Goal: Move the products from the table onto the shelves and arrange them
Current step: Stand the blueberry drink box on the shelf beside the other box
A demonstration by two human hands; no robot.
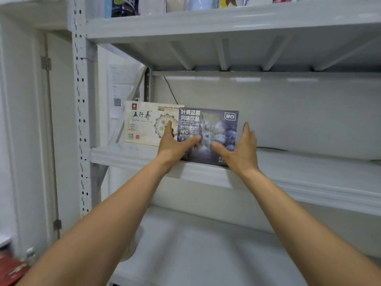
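Blueberry drink box [208, 122]: stands upright on the middle shelf [309, 172], printed face outward, lower edge at the shelf's front lip. Whether the base rests fully on the shelf cannot be told.

Left hand [175, 145]: grips the box's 9 o'clock edge, thumb laid across the front face, forefinger pointing to 12 o'clock along the edge. The other fingers are hidden.

Right hand [241, 149]: grips the 3 o'clock edge, thumb across the front face, fingers extended towards 12 o'clock along the side.

Cream box [144, 124]: upright on the same shelf at 9 o'clock of the blueberry box, set further back; the blue box overlaps its 3 o'clock edge.

Upper shelf [206, 21], at 12 o'clock: carries bottles [123, 6] and other packs, only their bases in view.

Lower shelf [206, 254], at 6 o'clock.

Perforated upright post [80, 100], at 9 o'clock.
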